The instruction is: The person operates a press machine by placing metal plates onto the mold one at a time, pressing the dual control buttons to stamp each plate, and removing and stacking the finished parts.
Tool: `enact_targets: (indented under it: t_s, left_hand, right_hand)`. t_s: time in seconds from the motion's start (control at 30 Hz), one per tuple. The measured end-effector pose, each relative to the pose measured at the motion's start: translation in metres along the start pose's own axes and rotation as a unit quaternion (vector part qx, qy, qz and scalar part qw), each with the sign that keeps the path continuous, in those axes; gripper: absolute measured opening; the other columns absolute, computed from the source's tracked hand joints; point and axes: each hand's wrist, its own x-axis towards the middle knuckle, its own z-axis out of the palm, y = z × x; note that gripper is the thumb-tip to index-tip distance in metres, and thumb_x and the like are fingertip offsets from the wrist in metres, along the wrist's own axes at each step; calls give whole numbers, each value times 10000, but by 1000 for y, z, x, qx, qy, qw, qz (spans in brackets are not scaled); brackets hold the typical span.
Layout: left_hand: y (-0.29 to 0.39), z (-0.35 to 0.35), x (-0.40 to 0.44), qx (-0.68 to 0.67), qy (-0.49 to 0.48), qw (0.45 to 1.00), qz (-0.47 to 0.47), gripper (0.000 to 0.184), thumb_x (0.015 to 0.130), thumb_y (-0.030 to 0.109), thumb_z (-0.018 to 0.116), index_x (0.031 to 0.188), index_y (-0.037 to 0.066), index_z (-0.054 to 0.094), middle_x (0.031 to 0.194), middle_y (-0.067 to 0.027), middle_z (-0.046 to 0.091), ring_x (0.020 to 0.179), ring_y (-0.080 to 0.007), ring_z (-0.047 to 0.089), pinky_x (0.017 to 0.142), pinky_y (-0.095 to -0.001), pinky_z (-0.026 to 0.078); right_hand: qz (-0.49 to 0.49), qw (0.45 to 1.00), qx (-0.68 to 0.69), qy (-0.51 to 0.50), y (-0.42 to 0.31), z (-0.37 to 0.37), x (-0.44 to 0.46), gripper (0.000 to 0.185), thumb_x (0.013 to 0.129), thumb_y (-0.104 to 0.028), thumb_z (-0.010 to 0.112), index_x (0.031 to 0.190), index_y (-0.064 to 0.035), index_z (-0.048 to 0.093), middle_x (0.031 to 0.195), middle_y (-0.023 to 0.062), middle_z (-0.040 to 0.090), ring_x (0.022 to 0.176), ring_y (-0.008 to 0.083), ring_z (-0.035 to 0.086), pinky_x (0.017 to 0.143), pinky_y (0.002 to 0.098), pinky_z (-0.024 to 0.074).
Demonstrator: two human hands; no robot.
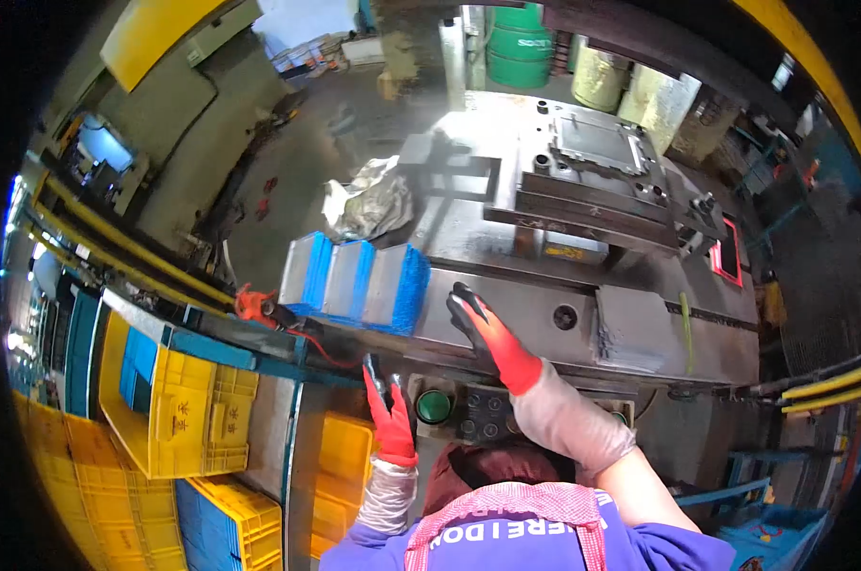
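My left hand [389,419], in a red glove with dark fingertips, is held over the front edge of the press, left of a green button [434,407]. Its fingers are stretched out and apart, with nothing visible in them. My right hand [495,343], gloved the same way, reaches over the metal bed [521,303] with its fingers extended and no object seen in it. Just left of it stand several stacks of flat plates with blue edges [397,285]. To its right lies a stack of thin grey metal sheets [630,324].
A steel die [597,147] sits on the press bed farther back. A crumpled pale bag [368,200] lies behind the blue-edged stacks. Yellow crates [197,409] stand at the left, and a red-framed object [727,252] is at the right. Control buttons [487,414] line the front.
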Motion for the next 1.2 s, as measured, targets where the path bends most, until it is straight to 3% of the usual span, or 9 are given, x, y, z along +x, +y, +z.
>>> enact_targets:
  t_s: [0.1,0.17,0.27,0.43,0.53,0.67,0.7,0.9,1.2]
  left_hand:
    - [1,13,-11,16,2,996,-84,579,955,95,514,1462,23,243,1479,-192,314,1350,-250,338,1098,-346,266]
    - [-9,23,-18,-4,-22,999,-40,518,992,124,440,1462,24,246,1487,-149,314,1359,-230,313,1119,-346,232]
    - [-1,31,-18,-45,-63,997,-2,511,996,116,420,1462,15,238,1506,-139,280,1378,-232,286,1126,-348,226]
    - [11,50,-26,-16,-95,995,-2,524,996,119,416,1468,14,216,1509,-141,274,1390,-235,262,1133,-345,203]
    - [15,59,-28,-25,-110,994,1,547,982,99,441,1473,29,212,1507,-144,278,1385,-239,271,1127,-340,207]
    - [19,63,-36,-68,-114,991,-1,600,957,74,496,1480,49,203,1502,-158,286,1375,-260,293,1115,-350,227]
    - [20,63,-39,-67,-110,992,-7,602,956,78,498,1480,49,202,1501,-160,288,1376,-259,291,1117,-351,225]
    - [28,59,-48,-6,-121,992,-35,603,961,115,500,1479,46,200,1493,-157,309,1377,-252,294,1124,-355,215]
    - [32,83,-42,-30,-158,987,5,614,927,71,513,1469,34,228,1485,-149,326,1382,-250,286,1126,-355,213]
  right_hand:
    - [-30,991,-133,-3,-97,-25,-58,565,900,-206,607,1380,-2,391,1355,172,483,1246,239,466,1060,331,327]
    - [-2,976,-217,-29,-146,-59,-97,665,850,-270,661,1389,-4,376,1363,181,470,1284,273,433,1075,351,317]
    - [-22,877,-479,-24,-186,-137,-129,808,761,-261,738,1418,-22,333,1414,186,413,1320,291,384,1097,365,281]
    - [62,726,-678,-94,-198,-248,-121,1159,577,-557,788,1460,-50,234,1468,220,298,1377,369,245,1133,425,216]
    - [164,712,-667,-147,-194,-257,-100,1225,559,-549,797,1478,-50,158,1494,246,217,1377,377,241,1133,421,215]
    - [188,674,-685,-203,-163,-282,-79,1244,548,-522,814,1475,-31,145,1478,253,243,1349,377,294,1105,425,271]
    - [216,700,-649,-207,-183,-266,-78,1226,548,-496,821,1467,-18,164,1425,249,341,1288,373,382,1053,425,339]
    - [109,763,-620,-144,-182,-268,-98,1150,562,-470,819,1448,-20,240,1355,233,433,1237,375,434,1017,417,372]
    - [37,690,-710,-134,-189,-260,-126,1124,575,-581,763,1442,-52,281,1388,228,400,1296,367,368,1090,450,274]
